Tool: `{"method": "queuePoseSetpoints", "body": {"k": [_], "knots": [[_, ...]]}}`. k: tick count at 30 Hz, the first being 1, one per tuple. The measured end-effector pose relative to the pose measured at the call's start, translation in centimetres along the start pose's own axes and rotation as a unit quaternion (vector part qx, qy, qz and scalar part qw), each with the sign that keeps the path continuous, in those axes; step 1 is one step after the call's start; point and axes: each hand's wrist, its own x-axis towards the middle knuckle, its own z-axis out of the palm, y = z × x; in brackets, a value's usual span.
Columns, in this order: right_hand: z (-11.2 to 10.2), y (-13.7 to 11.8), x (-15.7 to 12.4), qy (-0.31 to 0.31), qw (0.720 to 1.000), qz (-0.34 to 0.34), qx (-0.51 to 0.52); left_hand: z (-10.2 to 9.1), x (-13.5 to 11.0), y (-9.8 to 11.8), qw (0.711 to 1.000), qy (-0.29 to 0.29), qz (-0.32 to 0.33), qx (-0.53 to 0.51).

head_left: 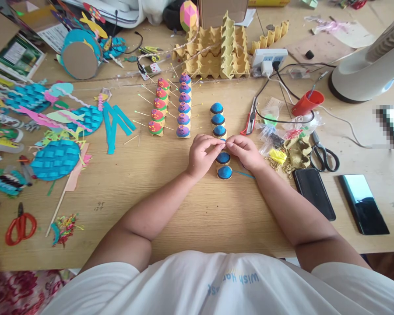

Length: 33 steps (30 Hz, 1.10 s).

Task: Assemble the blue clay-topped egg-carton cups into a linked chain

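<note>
A column of egg-carton cups (225, 172) topped with blue domes runs toward me down the table. The three far ones carry a dark band around the blue. Over a middle cup, my left hand (202, 154) and my right hand (244, 151) meet at the fingertips. Thumb and forefinger are pinched together on each hand. Whatever they hold is too small and too covered to name. That cup is mostly hidden by the fingers. To the left stand two finished-looking rows, a red-and-green caterpillar (157, 115) and a purple-and-blue caterpillar (184, 107), with pins sticking out.
A red utility knife (249, 120), black scissors (324, 156), a yellow clay lump (277, 156) and two phones (314, 194) lie right. Egg cartons (210, 52) and a power strip (269, 57) sit behind. Blue woven paper pieces (55, 160) and red-handled scissors (20, 227) are left.
</note>
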Motion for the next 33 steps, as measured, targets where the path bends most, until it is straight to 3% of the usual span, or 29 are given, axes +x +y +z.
{"method": "queuePoseSetpoints", "body": {"k": [10,33], "knots": [[0.01,-0.17,-0.03,-0.002,1.0,-0.003,0.015,-0.06,0.0,0.1,1.0,-0.026,-0.011,-0.009],[-0.12,-0.08,-0.04,-0.001,1.0,0.014,-0.028,0.0,-0.08,-0.06,1.0,-0.015,-0.027,-0.002]]}}
